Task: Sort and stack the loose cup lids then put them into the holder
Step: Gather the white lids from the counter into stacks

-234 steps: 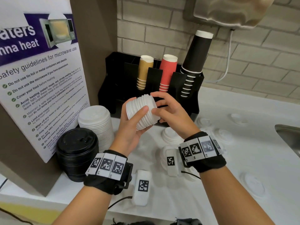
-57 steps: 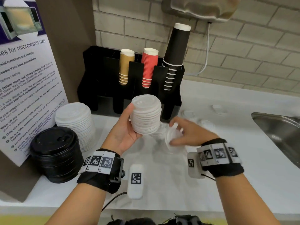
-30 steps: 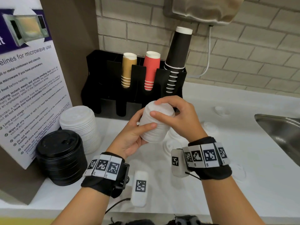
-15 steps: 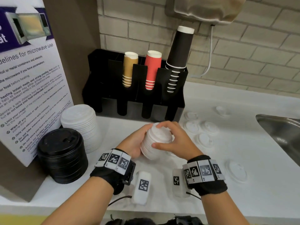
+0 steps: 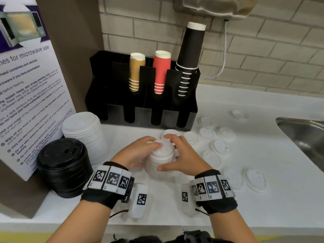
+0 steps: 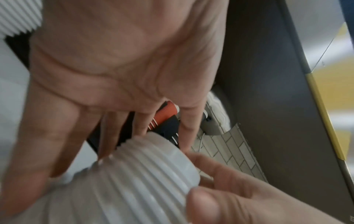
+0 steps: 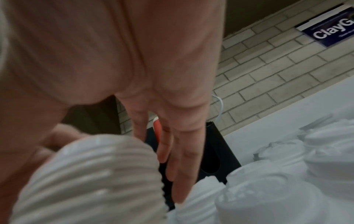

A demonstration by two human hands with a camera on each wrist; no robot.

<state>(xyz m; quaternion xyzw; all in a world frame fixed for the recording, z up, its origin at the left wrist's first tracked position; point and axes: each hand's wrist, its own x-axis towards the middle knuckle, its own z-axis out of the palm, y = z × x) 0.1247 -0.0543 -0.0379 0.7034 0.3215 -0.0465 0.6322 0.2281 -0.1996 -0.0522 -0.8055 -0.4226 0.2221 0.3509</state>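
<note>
Small white lid stack [image 5: 160, 159] standing upright on the counter [image 5: 263, 199], near its front edge, axis vertical. Left hand [image 5: 138, 151] and right hand [image 5: 182, 155] flank it, each grip curled loosely round its ribbed side. The holder [image 5: 140, 109] lies straight behind, at the back edge; loose lids [image 5: 219, 146] lie rightward, nearer the right hand.
</note>
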